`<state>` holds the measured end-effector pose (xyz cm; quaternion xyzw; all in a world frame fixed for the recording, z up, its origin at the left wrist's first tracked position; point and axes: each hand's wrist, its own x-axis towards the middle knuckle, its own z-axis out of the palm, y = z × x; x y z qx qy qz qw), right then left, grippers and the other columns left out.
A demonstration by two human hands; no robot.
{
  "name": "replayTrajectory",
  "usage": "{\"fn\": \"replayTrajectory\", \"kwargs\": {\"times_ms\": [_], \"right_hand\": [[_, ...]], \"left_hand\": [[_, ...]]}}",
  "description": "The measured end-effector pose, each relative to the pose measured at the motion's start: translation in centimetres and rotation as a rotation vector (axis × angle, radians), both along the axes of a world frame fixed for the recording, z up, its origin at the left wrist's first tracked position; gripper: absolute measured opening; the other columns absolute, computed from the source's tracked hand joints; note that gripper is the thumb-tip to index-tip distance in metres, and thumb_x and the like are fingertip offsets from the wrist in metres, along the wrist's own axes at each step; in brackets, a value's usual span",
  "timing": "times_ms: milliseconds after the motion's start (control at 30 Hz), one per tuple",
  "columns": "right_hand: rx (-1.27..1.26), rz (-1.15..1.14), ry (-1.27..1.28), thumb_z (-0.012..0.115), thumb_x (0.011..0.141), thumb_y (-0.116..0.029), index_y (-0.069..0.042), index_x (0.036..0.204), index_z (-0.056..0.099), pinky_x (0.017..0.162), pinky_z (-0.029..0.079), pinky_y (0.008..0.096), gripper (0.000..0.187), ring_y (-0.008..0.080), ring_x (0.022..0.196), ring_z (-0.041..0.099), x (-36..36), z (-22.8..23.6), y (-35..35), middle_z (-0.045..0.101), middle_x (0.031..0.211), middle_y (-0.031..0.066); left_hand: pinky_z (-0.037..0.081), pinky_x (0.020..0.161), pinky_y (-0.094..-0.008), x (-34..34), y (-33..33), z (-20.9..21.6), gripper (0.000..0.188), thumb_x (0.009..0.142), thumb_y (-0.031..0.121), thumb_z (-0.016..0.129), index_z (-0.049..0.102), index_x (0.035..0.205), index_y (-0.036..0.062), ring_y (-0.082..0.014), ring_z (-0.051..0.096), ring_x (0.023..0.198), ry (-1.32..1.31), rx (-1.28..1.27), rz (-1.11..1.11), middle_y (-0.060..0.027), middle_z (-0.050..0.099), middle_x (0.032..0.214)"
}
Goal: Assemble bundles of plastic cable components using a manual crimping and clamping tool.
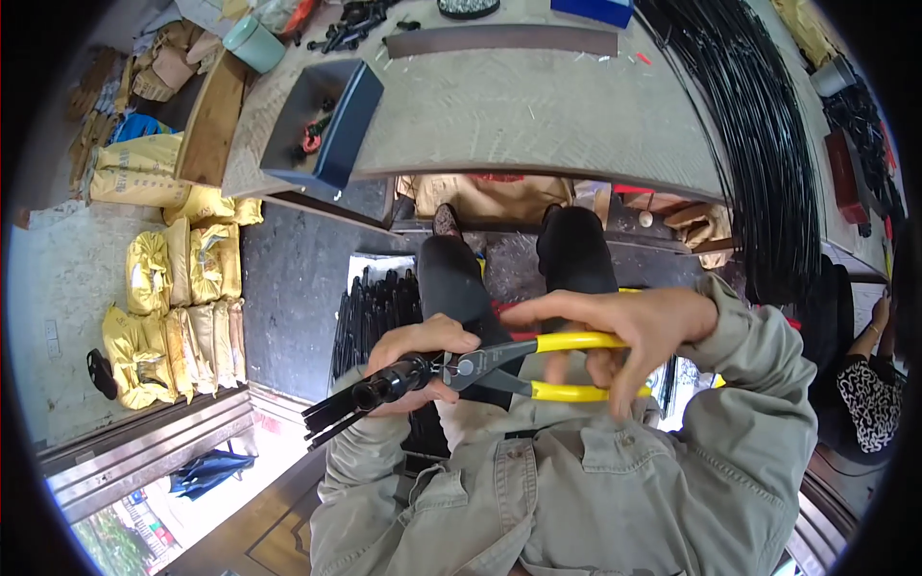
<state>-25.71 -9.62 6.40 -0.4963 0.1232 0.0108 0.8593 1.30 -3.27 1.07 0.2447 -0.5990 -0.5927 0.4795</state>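
Note:
In my left hand [427,338], thumb on top and fingers beneath, is a bundle of thin black rods [389,381] joined at a ringed, round hub. The rods point to the lower left. My right hand [663,322] is around the yellow handles of a pair of pliers [499,362], the handles spread apart. The pliers' grey jaws reach the hub end of the bundle beside my left thumb; what lies between the jaws is too small to make out. Both hands are above my lap.
Before me is a worktable [461,106] with a dark bin [331,125], a flat metal bar [499,40] and a long bundle of black rods [759,125]. More black rods [379,307] stand by my leg. Yellow sacks [149,269] are stacked left. Another person [869,394] sits right.

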Motion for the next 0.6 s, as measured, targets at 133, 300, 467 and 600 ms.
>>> {"fn": "replayTrajectory", "kwargs": {"times_ms": [133,300,467,600], "right_hand": [[-1.837,-0.314,0.211,0.063,0.085,-0.026,-0.010,0.140,0.007,0.055,0.048,0.0261,0.080,0.0143,0.064,0.059,1.1,0.1,3.3,0.055,0.103,0.0085],[-0.041,0.088,0.122,0.065,0.080,-0.021,-0.009,0.139,0.020,0.058,0.047,0.0279,0.075,0.0170,0.068,0.059,0.6,0.7,0.6,0.055,0.105,0.0096],[-0.958,-0.114,0.179,0.060,0.074,-0.017,-0.006,0.114,0.052,0.072,0.045,0.0313,0.042,0.0216,0.084,0.057,0.7,1.2,2.0,0.052,0.111,0.0098],[-1.908,-0.241,0.349,0.058,0.070,-0.015,-0.006,0.095,0.061,0.080,0.042,0.0357,0.026,0.0235,0.092,0.054,2.0,0.6,2.2,0.051,0.113,0.0093]], "left_hand": [[0.044,0.067,-0.0316,-0.7,2.0,-0.4,0.062,0.061,0.030,0.080,0.057,0.109,-0.0021,-0.0255,0.058,0.075,-0.005,0.131,0.244,-0.0128,0.062,0.087],[0.043,0.070,-0.0315,1.7,-0.7,-0.2,0.059,0.061,0.029,0.080,0.058,0.107,-0.0017,-0.0246,0.058,0.080,-0.181,-0.052,-0.219,-0.0128,0.062,0.092],[0.043,0.075,-0.0306,0.7,1.3,-0.5,0.059,0.063,0.029,0.079,0.057,0.107,-0.0018,-0.0205,0.056,0.086,-0.066,0.006,0.004,-0.0113,0.058,0.100],[0.040,0.080,-0.0290,-0.1,2.3,0.2,0.057,0.066,0.027,0.078,0.054,0.109,-0.0026,-0.0172,0.052,0.091,-0.091,0.152,0.236,-0.0091,0.054,0.105]]}}
